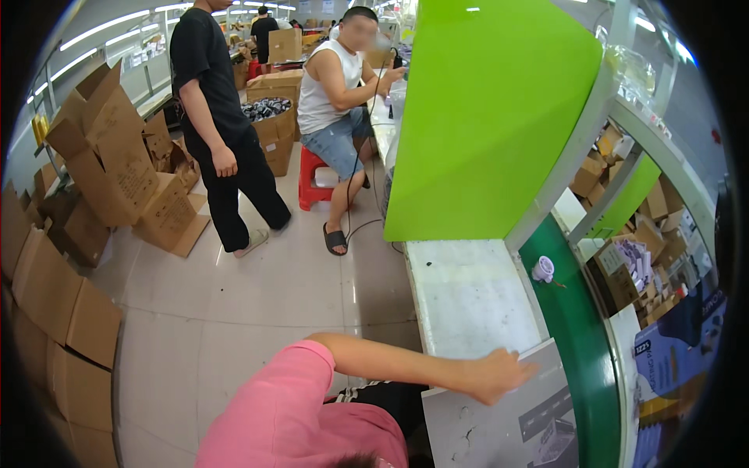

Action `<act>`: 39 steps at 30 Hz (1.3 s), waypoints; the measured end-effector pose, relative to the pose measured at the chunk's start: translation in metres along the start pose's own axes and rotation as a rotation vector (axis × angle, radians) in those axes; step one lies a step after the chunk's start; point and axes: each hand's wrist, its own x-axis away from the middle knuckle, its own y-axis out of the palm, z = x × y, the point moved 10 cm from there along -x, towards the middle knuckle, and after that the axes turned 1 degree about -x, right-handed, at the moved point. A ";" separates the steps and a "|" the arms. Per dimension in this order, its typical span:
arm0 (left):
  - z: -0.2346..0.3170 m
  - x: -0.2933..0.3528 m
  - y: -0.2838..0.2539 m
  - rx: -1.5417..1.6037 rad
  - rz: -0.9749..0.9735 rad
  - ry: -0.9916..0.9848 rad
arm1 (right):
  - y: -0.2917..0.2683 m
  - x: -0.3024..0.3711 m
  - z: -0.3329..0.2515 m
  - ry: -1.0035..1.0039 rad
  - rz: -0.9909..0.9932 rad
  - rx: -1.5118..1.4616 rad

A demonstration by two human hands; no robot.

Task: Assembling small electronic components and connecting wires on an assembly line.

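**A hand on the grey sheet at the bench edge**

One bare hand (493, 374) reaches across from a pink-sleeved arm (312, 390) and rests on the upper edge of a flat grey rectangular sheet (499, 421), fingers curled over that edge in a light grip. The arm enters from the lower left, so it reads as the person's left hand; the right hand does not show anywhere in the head view.

The grey sheet lies tilted at the near end of a white, speckled workbench top (468, 292), its upper corner overlapping the bench. Its surface is matt and pale grey, with a few dark scuffs near the lower left and a darker printed panel (546, 413) towards its right side. Whether it is card or plastic cannot be told.

Just right of the sheet runs a green conveyor belt (581, 343), and on it, well apart from the hand, sits a small white and lilac round object (543, 269). A tall bright green upright panel (491, 117) stands at the far end of the bench.

Across the tiled floor, brown cardboard boxes (101, 156) are stacked on the left. A person in black clothes (218, 117) stands nearby, and another in a white sleeveless top (335, 93) sits on a red stool (312, 183).
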 end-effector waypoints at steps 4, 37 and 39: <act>0.041 0.004 0.042 -0.162 -0.116 0.173 | 0.068 -0.020 -0.026 0.013 -0.213 -0.008; 0.064 -0.102 0.127 0.647 -0.570 0.259 | -0.006 -0.052 0.047 0.153 0.698 -0.382; 0.062 -0.101 0.133 0.722 -0.658 0.221 | -0.015 -0.059 0.051 0.121 0.742 -0.327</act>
